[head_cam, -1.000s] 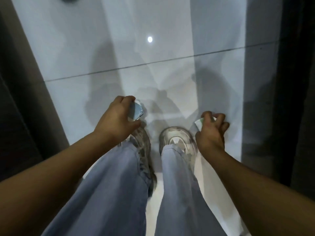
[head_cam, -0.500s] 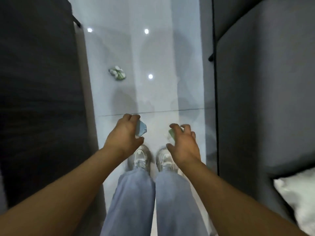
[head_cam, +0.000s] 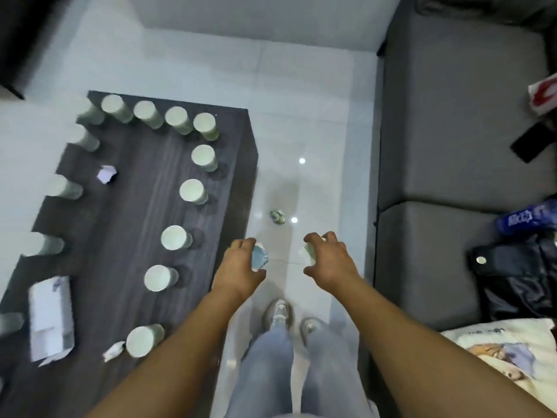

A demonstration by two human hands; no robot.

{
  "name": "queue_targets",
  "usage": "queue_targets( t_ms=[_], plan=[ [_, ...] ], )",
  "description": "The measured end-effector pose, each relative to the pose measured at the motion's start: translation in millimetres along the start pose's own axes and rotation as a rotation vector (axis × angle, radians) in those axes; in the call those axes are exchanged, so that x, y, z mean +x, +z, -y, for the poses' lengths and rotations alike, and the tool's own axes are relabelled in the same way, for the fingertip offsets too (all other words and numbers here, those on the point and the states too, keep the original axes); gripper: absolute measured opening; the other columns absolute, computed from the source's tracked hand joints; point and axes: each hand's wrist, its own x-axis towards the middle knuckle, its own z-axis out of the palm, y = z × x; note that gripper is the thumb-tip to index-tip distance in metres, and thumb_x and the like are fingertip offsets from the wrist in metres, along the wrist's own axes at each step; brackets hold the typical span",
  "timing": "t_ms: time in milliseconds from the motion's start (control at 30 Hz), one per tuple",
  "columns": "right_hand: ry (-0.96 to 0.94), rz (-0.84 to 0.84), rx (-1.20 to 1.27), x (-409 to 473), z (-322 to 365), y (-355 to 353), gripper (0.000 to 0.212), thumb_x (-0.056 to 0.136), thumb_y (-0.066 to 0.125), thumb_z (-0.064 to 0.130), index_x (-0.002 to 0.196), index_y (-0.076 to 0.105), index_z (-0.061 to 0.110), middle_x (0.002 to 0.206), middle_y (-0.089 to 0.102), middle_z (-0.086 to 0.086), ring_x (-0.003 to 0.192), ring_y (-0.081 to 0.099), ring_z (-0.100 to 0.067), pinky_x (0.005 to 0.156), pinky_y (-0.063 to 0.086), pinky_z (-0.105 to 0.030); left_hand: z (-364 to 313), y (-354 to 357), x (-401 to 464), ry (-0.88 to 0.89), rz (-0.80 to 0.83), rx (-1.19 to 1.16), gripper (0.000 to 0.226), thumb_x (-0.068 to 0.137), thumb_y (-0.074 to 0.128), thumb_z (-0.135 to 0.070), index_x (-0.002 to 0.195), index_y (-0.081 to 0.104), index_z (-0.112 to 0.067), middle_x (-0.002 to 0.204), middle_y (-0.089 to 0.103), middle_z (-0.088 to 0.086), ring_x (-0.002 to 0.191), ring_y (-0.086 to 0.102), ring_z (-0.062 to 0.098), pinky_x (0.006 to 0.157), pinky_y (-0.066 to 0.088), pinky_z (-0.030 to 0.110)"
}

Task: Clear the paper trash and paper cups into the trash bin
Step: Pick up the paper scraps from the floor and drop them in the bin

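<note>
Left grip: the left hand (head_cam: 241,268) is curled shut around a crumpled bluish paper scrap (head_cam: 259,258), held over the floor just beside the desk edge.
Right grip: the right hand (head_cam: 327,260) is closed loosely on a pale greenish paper wad (head_cam: 306,254), the fingers (head_cam: 313,237) hooked over it.
Next target: a crumpled wad on the floor (head_cam: 278,216) lies ahead of both grips, roughly between them; neither hand is clearly nearer, and no long axis can be made out.
Constraint: both grips are judged full, so a further pickup would likely call for emptying first.
Trash bin: not seen in view; its direction cannot be told.
Remaining items: many paper cups (head_cam: 176,237) stand upright on the desk (head_cam: 126,206) to the left of the left grip, with a paper scrap (head_cam: 106,174) farther off.
Obstacles: the sofa (head_cam: 452,131) bounds the aisle to the right of the right grip; the aisle ahead is otherwise open.
</note>
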Motion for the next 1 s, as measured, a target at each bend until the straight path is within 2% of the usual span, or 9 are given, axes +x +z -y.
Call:
queue_targets(
  t_ms=[233,367,533,700,867,1000],
  plan=[
    [-0.271,0.069,-0.252,-69.2,71.7,1.0,0.062,0.086,0.065,0.009,0.139,0.038,0.028,0.138,0.036,-0.005,0.123,0.039,-0.027,0.091,0.047,-0.036,40.5,-32.8,-115.4,-0.181,-0.142,-0.150,0.062,0.078,0.069,-0.017,0.134,0.044,-0.012,0.133,0.044,0.008,0.122,0.044,0.025,0.098,0.040,0.032],
    [-0.449,0.119,-0.356,-106.4,99.4,14.5,0.062,0.085,0.068,0.013,0.138,0.040,0.029,0.138,0.037,-0.005,0.123,0.040,-0.027,0.093,0.047,-0.036,50.4,-23.7,-176.5,-0.309,-0.231,-0.221,0.055,0.078,0.067,-0.017,0.129,0.047,-0.012,0.129,0.045,0.008,0.119,0.045,0.025,0.098,0.040,0.033],
    [-0.639,0.186,-0.461,-147.4,123.2,42.1,0.063,0.082,0.073,0.025,0.137,0.042,0.028,0.135,0.043,-0.005,0.122,0.045,-0.027,0.099,0.045,-0.037,58.4,5.3,-249.4,-0.473,-0.356,-0.357,0.058,0.076,0.071,-0.018,0.128,0.045,-0.015,0.128,0.043,0.005,0.118,0.045,0.024,0.095,0.041,0.032],
    [-0.813,0.274,-0.649,-193.1,145.9,85.5,0.056,0.082,0.073,0.025,0.130,0.045,0.025,0.133,0.041,-0.006,0.119,0.045,-0.028,0.097,0.045,-0.038,74.2,37.0,-326.6,-0.644,-0.501,-0.499,0.058,0.077,0.069,-0.018,0.129,0.045,-0.016,0.129,0.044,0.005,0.119,0.046,0.025,0.098,0.041,0.034],
    [-0.990,0.386,-0.791,-262.2,176.3,145.1,0.060,0.081,0.072,0.022,0.134,0.043,0.025,0.133,0.039,-0.006,0.122,0.042,-0.029,0.097,0.045,-0.040,99.9,64.6,-414.0,-0.800,-0.662,-0.626,0.064,0.077,0.070,-0.020,0.135,0.043,-0.018,0.132,0.043,0.005,0.119,0.047,0.025,0.101,0.042,0.036],
    [-1.119,0.452,-0.902,-326.2,198.4,202.6,0.064,0.082,0.071,0.022,0.137,0.040,0.026,0.135,0.037,-0.006,0.123,0.041,-0.029,0.098,0.044,-0.039,130.3,87.2,-485.8,-0.915,-0.746,-0.694,0.064,0.078,0.071,-0.019,0.135,0.043,-0.019,0.133,0.044,0.003,0.118,0.048,0.022,0.098,0.043,0.031]
  ],
)
